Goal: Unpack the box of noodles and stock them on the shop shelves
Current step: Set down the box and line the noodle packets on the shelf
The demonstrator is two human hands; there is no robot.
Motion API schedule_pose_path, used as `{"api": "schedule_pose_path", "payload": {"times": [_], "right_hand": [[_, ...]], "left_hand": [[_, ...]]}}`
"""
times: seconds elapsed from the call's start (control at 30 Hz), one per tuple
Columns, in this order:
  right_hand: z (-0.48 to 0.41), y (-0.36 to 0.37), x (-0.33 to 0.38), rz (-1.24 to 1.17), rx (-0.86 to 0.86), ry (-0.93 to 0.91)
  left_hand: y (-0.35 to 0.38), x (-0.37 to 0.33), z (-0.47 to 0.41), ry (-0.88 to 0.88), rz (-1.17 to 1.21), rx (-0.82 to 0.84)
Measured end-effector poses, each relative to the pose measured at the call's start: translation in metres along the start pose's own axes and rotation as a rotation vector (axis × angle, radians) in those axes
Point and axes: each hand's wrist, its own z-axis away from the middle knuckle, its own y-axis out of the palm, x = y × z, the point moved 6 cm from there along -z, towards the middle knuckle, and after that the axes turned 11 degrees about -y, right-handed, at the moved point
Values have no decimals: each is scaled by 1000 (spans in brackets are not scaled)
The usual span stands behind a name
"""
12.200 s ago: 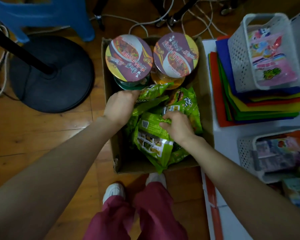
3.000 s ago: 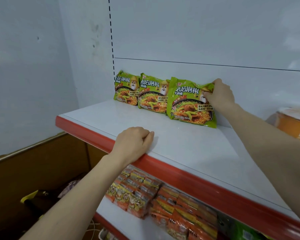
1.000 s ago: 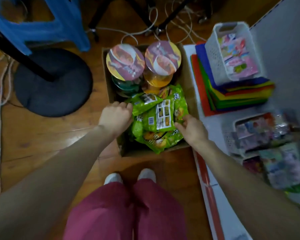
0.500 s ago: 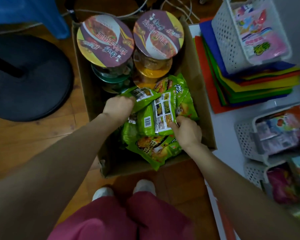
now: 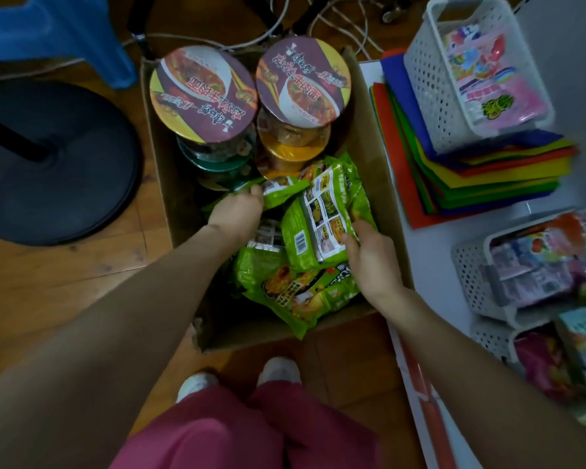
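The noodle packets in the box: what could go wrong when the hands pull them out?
The left hand grips a crumpled packet right beside the tall cup noodle stacks; a hard tug might tip them. The right hand holds the label-up packet on a loose pile, so others may drag along. The lowest packet pokes over the box wall and could slide out.

Blue stool (image 5: pixel 48 28) top L; black stand base (image 5: pixel 65 164); white basket (image 5: pixel 428 93) on coloured sheets (image 5: pixel 487 172).
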Motion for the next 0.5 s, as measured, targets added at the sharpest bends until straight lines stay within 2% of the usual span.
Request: {"api": "schedule_pose_path", "payload": {"times": [0.17, 0.5], "right_hand": [[23, -54, 28, 51, -71, -59], [81, -209, 137, 250, 59, -78]], "left_hand": [[-87, 16, 54, -46, 219, -119], [-313, 31, 204, -40, 323, -381]]}}
